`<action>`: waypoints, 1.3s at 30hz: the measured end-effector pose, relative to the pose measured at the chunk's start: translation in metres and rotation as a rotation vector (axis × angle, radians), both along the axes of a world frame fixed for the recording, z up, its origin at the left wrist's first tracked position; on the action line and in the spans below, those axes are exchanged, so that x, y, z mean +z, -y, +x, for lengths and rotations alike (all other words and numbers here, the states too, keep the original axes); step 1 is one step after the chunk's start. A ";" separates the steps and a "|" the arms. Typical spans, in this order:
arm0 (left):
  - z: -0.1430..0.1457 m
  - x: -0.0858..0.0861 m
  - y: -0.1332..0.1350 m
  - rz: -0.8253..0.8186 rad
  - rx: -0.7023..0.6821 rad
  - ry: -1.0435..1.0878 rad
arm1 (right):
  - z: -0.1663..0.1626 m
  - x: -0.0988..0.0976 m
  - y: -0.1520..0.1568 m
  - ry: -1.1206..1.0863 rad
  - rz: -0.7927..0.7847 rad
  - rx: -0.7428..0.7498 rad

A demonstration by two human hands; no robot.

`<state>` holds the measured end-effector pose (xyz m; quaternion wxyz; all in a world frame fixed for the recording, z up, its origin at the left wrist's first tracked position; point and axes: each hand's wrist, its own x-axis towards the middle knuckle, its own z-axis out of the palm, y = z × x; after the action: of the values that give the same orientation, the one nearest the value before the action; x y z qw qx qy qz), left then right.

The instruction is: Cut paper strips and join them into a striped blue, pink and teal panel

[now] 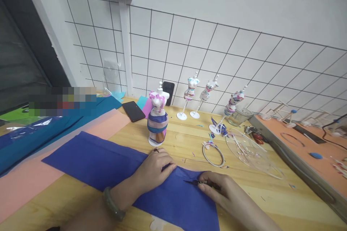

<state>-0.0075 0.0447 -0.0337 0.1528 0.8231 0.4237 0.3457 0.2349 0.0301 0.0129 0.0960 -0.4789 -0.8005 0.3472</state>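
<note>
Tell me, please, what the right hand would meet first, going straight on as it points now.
The right hand's dark tool would likely reach the left hand first, on its thumb side; height above the blue sheet is unclear.

1. The sheet [97, 166], deep blue, matte and thin-looking, is a long strip lying mostly flat on the wooden table [187, 140]. It runs slantwise from far left to near right, with faint creases toward its right end.
2. The tool [193, 182], small and dark, probably scissors, points leftward over the sheet's right part, near the far edge. Its slender tip shows; its handle is largely hidden.
</note>
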 end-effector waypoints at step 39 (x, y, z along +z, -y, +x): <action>0.002 0.003 0.002 -0.148 0.008 -0.029 | 0.004 0.001 0.008 -0.023 0.044 -0.020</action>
<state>-0.0059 0.0428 -0.0303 0.2056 0.8130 0.4533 0.3021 0.2388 0.0221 0.0140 0.1193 -0.4807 -0.8020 0.3340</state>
